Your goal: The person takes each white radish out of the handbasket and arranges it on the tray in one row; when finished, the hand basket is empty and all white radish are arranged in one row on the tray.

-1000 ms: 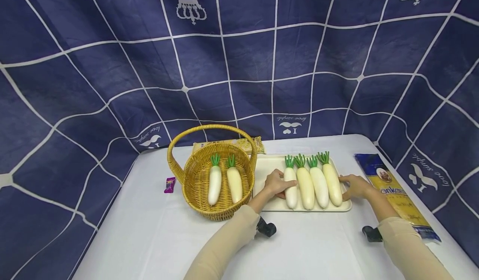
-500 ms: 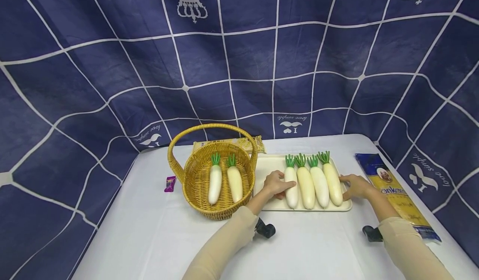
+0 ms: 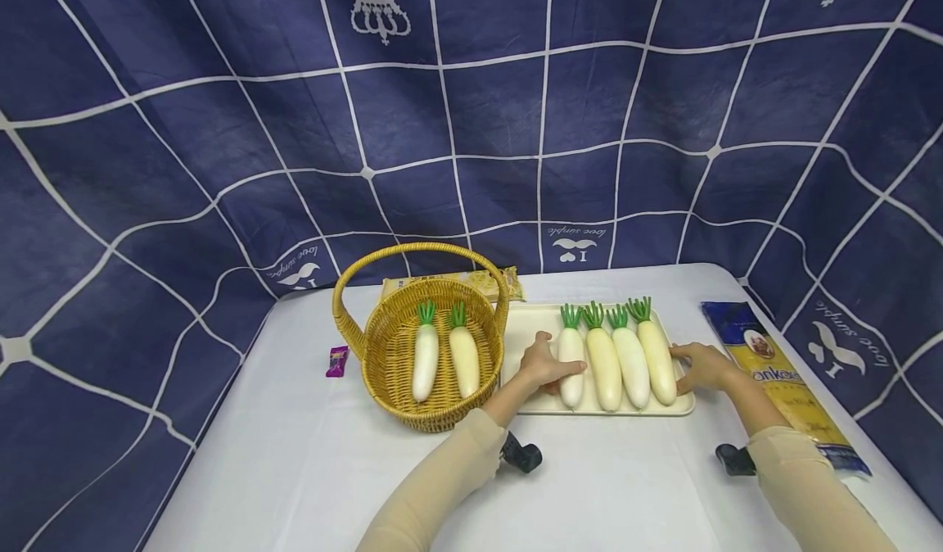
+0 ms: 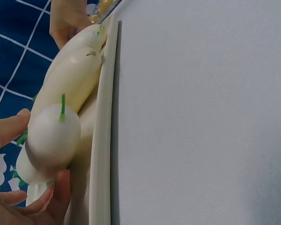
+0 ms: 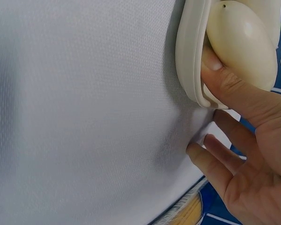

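Several white radishes with green tops lie side by side on a cream tray point(image 3: 526, 323). My left hand point(image 3: 541, 366) grips the leftmost white radish point(image 3: 570, 351); in the left wrist view thumb and fingers curl round its sides, near the tapered end. At the tray's right edge, my right hand point(image 3: 703, 367) holds the rim beside the rightmost white radish point(image 3: 656, 359). The right wrist view has the thumb point(image 5: 224, 79) inside the rim, close against that radish point(image 5: 243, 42), and the other fingers outside it.
A wicker basket point(image 3: 376, 372) with a tall handle stands left of the tray, two white radishes inside. A yellow packet point(image 3: 508, 283) lies behind it, a small purple packet point(image 3: 336, 361) to its left. A blue and yellow bag point(image 3: 781, 380) lies at the right.
The leftmost white radish has shifted slightly left in my left hand, leaving a wider gap to its neighbour. My right hand stays at the tray's edge.
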Action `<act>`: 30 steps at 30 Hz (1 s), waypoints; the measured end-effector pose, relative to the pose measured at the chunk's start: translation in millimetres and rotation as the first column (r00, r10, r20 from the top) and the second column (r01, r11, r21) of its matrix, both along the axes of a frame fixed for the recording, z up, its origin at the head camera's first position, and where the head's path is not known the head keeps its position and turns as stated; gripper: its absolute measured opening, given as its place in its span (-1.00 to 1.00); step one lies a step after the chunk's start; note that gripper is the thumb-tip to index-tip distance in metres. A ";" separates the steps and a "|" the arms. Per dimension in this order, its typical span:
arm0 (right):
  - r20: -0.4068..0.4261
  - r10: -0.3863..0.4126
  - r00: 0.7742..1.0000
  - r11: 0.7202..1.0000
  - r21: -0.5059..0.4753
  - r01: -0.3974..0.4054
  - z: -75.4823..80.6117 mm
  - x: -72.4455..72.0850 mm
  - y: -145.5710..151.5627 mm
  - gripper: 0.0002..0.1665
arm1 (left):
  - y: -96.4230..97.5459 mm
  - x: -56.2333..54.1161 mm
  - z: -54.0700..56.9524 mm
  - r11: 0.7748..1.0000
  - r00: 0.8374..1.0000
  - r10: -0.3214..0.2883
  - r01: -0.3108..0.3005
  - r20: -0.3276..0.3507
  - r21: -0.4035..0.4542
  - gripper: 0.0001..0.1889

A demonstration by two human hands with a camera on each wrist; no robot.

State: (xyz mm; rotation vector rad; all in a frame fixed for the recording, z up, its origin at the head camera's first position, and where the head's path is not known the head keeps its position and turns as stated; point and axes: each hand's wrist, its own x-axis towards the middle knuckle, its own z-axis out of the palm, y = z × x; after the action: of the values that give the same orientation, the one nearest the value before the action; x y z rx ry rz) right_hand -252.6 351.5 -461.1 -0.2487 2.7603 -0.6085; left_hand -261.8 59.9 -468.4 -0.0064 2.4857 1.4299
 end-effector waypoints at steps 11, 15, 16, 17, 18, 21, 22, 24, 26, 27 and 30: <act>0.003 0.002 1.000 1.000 -0.005 -0.002 -0.5 -0.2 0.7 -0.14 | 2.4 1.0 -2.2 0.990 0.993 0.027 -0.042 -0.115 -0.132 -0.42; 0.004 0.002 1.000 1.000 -0.006 -0.002 -1.0 0.3 0.7 -0.14 | 1.3 1.6 -0.8 0.988 0.990 0.043 -0.061 -0.134 -0.138 -0.50; 0.005 0.000 1.000 1.000 -0.008 0.000 -0.7 0.6 0.5 -0.14 | 1.0 1.7 -0.3 0.988 0.990 0.046 -0.065 -0.135 -0.140 -0.53; 0.004 -0.002 1.000 1.000 -0.009 0.002 -0.5 0.7 0.5 -0.13 | 0.9 1.8 0.2 0.988 0.990 0.050 -0.069 -0.133 -0.139 -0.55; 0.002 0.000 1.000 1.000 -0.008 0.000 -0.4 0.6 0.6 -0.14 | 1.1 1.6 0.1 0.988 0.990 0.053 -0.071 -0.132 -0.138 -0.57; -0.002 -0.001 1.000 1.000 -0.011 0.001 0.3 0.8 0.3 -0.14 | 1.8 2.5 0.2 0.988 0.992 0.063 -0.077 -0.112 -0.134 -0.59; -0.004 0.000 1.000 1.000 -0.011 0.000 0.3 0.8 0.4 -0.14 | 2.1 3.2 0.2 0.989 0.992 0.069 -0.082 -0.104 -0.121 -0.58; -0.004 0.002 1.000 1.000 -0.010 -0.002 -0.7 0.7 0.8 -0.14 | 2.7 4.4 -0.6 0.992 0.993 0.083 -0.090 -0.085 -0.086 -0.52; -0.001 0.003 1.000 1.000 -0.013 -0.003 -1.8 0.6 1.1 -0.13 | 2.9 5.9 -1.0 0.993 0.992 0.102 -0.106 -0.069 -0.046 -0.45; -0.001 0.003 1.000 1.000 -0.014 -0.003 -2.3 0.7 1.1 -0.12 | 2.8 6.8 -0.7 0.993 0.992 0.111 -0.113 -0.064 -0.026 -0.42; 0.006 0.001 1.000 1.000 -0.015 0.000 -1.9 1.0 1.1 -0.12 | 2.9 8.1 -1.1 0.993 0.991 0.119 -0.119 -0.055 -0.004 -0.42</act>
State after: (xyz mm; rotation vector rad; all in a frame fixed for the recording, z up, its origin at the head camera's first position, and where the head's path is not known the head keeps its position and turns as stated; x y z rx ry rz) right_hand -251.6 352.6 -463.0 -0.2505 2.7512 -0.6285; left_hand -253.7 62.8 -469.5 -0.1205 2.5739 1.4870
